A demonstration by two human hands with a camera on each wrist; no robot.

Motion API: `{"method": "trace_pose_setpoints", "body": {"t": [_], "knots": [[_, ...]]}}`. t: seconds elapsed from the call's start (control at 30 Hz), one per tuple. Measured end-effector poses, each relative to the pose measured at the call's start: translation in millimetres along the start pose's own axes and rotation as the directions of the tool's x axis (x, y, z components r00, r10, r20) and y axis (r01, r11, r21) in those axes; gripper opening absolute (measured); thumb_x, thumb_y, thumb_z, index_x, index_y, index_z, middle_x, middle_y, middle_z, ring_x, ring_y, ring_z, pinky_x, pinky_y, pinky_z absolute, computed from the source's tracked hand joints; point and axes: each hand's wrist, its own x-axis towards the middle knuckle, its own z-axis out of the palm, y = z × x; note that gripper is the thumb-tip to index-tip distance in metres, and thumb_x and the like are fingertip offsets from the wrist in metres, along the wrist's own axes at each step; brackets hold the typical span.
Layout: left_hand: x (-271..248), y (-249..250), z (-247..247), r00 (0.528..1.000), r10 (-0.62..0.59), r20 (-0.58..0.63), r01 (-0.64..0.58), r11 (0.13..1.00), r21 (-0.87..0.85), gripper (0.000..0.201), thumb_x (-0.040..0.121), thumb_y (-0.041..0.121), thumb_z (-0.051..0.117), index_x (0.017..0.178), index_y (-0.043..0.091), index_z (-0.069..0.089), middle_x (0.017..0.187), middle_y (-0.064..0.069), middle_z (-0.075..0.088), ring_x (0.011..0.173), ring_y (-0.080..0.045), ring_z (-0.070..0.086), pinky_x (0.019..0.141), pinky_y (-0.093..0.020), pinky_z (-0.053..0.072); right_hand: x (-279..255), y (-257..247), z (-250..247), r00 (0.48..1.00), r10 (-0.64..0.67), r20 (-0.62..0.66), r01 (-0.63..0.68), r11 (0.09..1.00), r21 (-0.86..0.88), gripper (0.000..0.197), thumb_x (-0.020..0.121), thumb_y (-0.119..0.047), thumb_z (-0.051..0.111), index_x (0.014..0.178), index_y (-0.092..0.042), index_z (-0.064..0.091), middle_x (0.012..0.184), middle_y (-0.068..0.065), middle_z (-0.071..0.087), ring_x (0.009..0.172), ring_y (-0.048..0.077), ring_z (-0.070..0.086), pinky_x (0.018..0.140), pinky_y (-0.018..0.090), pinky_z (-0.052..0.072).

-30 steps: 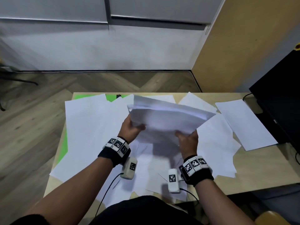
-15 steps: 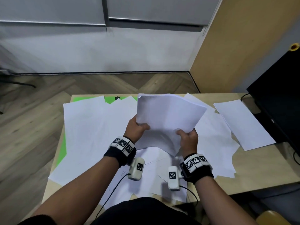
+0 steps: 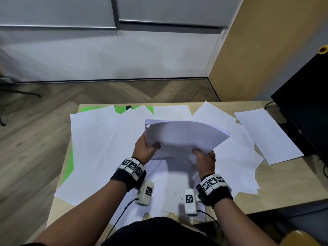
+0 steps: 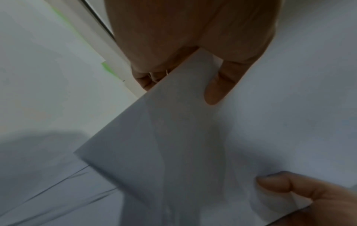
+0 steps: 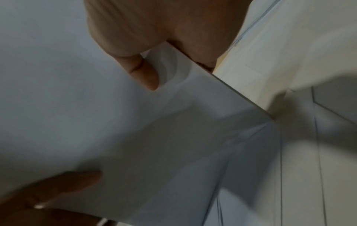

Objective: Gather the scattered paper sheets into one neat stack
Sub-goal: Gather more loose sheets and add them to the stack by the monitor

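A bundle of white paper sheets (image 3: 184,137) hangs in the air above the middle of the table, bowed upward, its far edges fanned. My left hand (image 3: 146,148) grips its left near corner, thumb on top. My right hand (image 3: 204,157) grips the right near edge, thumb on top. The left wrist view shows the bundle (image 4: 193,145) pinched between my left thumb (image 4: 216,90) and the fingers beneath, with my right hand (image 4: 289,189) at the lower right. From the right wrist, my right thumb (image 5: 144,75) presses on the bundle (image 5: 135,130). Several loose sheets (image 3: 99,150) lie scattered below.
The wooden table (image 3: 287,181) carries a green mat (image 3: 70,167) under the left sheets. One separate sheet (image 3: 266,135) lies at the right, beside a black monitor (image 3: 305,110). Sheets overhang the table's left and near edges. A wooden panel (image 3: 262,47) stands behind on the right.
The bundle stood nearly upright half a second ago; now it has tipped back down to a flatter, bowed pose. Both hands keep their grip and have hardly shifted.
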Motion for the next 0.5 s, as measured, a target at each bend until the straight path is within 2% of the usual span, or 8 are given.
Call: {"method": "trace_pose_setpoints", "body": {"t": [0.07,0.1,0.17,0.23,0.33,0.43,0.5], "knots": [[-5.6,18.2,-1.4,0.994,0.101,-0.047,-0.105,0.992,-0.072,0.041,0.061,0.020,0.070,0.100,0.023,0.058,0.091,0.005,0.067,0.089,-0.019,0.063,0.077,-0.036,0.051,0.8,0.1,0.4,0.999,0.047,0.004,-0.047,0.999,-0.001,0.033,0.072,-0.001,0.073,0.102,-0.011,0.063,0.105,0.008,0.070,0.100,0.026,0.065,0.093,0.036,0.050],[-9.1,30.3,-2.3,0.981,0.184,-0.068,-0.191,0.975,-0.117,0.043,0.064,0.022,0.072,0.104,0.019,0.056,0.093,0.006,0.066,0.088,-0.016,0.063,0.078,-0.034,0.052,1.6,0.2,0.9,0.997,0.070,0.008,-0.070,0.997,-0.008,0.034,0.068,-0.007,0.074,0.099,-0.014,0.063,0.104,0.006,0.071,0.100,0.027,0.065,0.094,0.041,0.051],[-17.2,59.3,-3.4,0.924,0.369,-0.104,-0.382,0.908,-0.173,0.042,0.073,0.029,0.074,0.106,0.013,0.053,0.096,0.001,0.064,0.089,-0.019,0.061,0.080,-0.032,0.050,3.9,1.2,2.2,0.994,0.104,0.022,-0.104,0.994,-0.023,0.040,0.057,-0.020,0.074,0.096,-0.016,0.063,0.101,0.004,0.071,0.098,0.028,0.065,0.093,0.050,0.052],[-22.8,86.3,-2.5,0.870,0.471,-0.150,-0.492,0.851,-0.184,0.034,0.080,0.037,0.071,0.100,0.015,0.054,0.096,-0.004,0.062,0.089,-0.022,0.060,0.082,-0.031,0.048,3.2,0.5,2.9,0.992,0.124,0.030,-0.123,0.992,-0.042,0.032,0.060,-0.018,0.076,0.087,-0.018,0.059,0.090,0.000,0.067,0.095,0.030,0.063,0.089,0.056,0.052],[-18.4,107.1,4.4,0.852,0.445,-0.276,-0.503,0.842,-0.195,0.026,0.085,0.043,0.065,0.081,0.021,0.052,0.081,-0.004,0.059,0.081,-0.017,0.058,0.079,-0.029,0.046,1.1,-0.3,1.3,0.991,0.131,0.023,-0.130,0.991,-0.041,0.029,0.073,-0.007,0.074,0.079,-0.022,0.050,0.082,-0.006,0.057,0.092,0.030,0.059,0.089,0.058,0.051],[-5.8,103.2,6.5,0.854,0.379,-0.358,-0.461,0.869,-0.180,0.021,0.088,0.034,0.064,0.079,0.023,0.048,0.080,-0.003,0.056,0.080,-0.027,0.057,0.073,-0.033,0.045,-0.5,-1.1,1.3,0.992,0.112,0.050,-0.111,0.994,-0.018,0.029,0.061,-0.016,0.074,0.081,-0.023,0.054,0.084,-0.007,0.061,0.099,0.032,0.062,0.089,0.058,0.052],[1.1,95.4,3.2,0.857,0.337,-0.390,-0.435,0.879,-0.197,0.014,0.087,0.028,0.063,0.087,0.026,0.049,0.084,0.002,0.057,0.077,-0.022,0.056,0.069,-0.029,0.044,-1.7,-1.3,1.1,0.991,0.114,0.076,-0.113,0.994,-0.008,0.029,0.055,-0.019,0.070,0.082,-0.020,0.059,0.085,-0.005,0.065,0.097,0.032,0.064,0.087,0.055,0.054]]}}
